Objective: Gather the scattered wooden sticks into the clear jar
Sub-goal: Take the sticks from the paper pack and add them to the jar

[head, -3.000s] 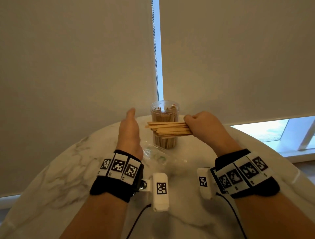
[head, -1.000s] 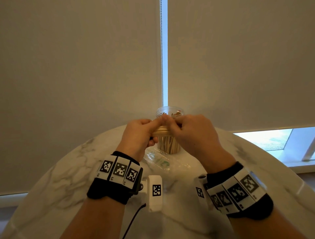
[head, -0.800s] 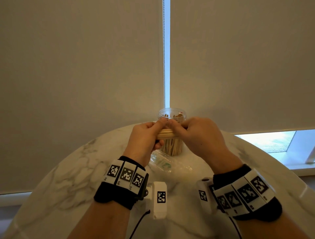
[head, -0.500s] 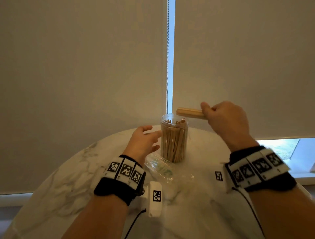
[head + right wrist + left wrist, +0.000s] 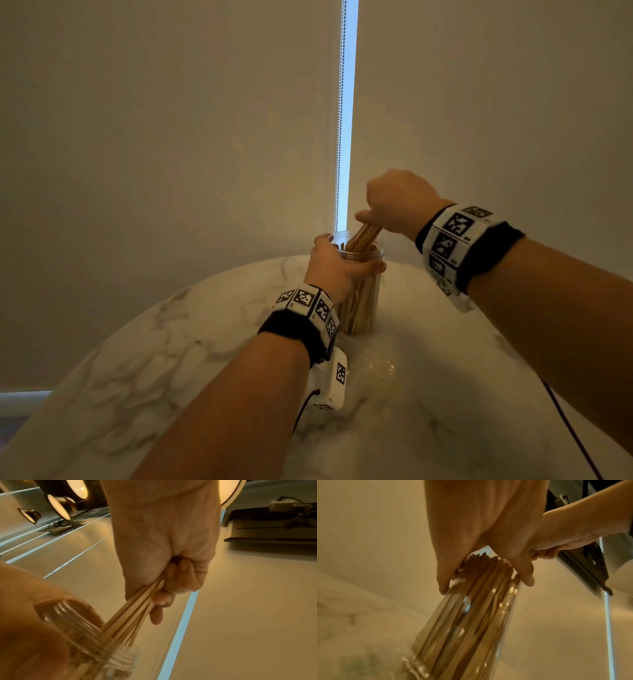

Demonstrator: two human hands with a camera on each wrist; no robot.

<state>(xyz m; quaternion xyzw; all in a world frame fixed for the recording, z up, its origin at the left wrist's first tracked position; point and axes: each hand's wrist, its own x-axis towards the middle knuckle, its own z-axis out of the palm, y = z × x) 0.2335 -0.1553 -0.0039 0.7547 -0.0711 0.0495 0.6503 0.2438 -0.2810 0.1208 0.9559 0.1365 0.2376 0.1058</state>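
The clear jar (image 5: pixel 363 301) stands on the marble table near its far edge, packed with upright wooden sticks. My left hand (image 5: pixel 337 265) wraps around the jar's upper part just under the rim; in the left wrist view its fingers (image 5: pixel 443 582) and thumb clasp the jar (image 5: pixel 467 628). Above the mouth, my right hand (image 5: pixel 394 205) grips a bundle of wooden sticks (image 5: pixel 363 236) that slants down, lower ends inside the jar's opening. In the right wrist view the bundle (image 5: pixel 135 612) runs from my right hand (image 5: pixel 164 582) into the jar's threaded rim (image 5: pixel 102 646).
The round marble table (image 5: pixel 171 377) curves away at left and front. A crumpled clear plastic wrapper (image 5: pixel 383 370) lies in front of the jar. Roller blinds hang right behind the table, with a bead chain (image 5: pixel 339 120) in the bright gap. A dark cable (image 5: pixel 568 431) trails on the right.
My right hand lifted the bundle above the jar, tilted it downward and put its lower ends into the mouth. My left hand let go of the bundle and took hold of the jar.
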